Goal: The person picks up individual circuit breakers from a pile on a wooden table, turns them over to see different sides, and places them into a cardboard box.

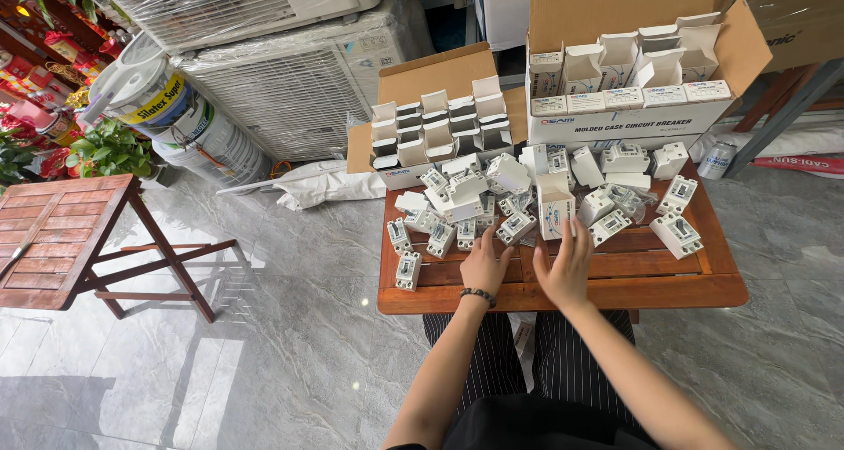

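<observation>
Your left hand (484, 264): fingers spread flat on worktop (615, 287), holding nothing, just below loose white breaker (515, 227). Right hand (565, 265): fingers open, tips touching upright small white box (555, 206). Many breakers unboxed; two cartons behind hold opened boxes (440, 129)

A slatted wooden table (615, 290) bears scattered white circuit breakers (676, 235), small white boxes (555, 206) and two open cartons (629, 120).
</observation>
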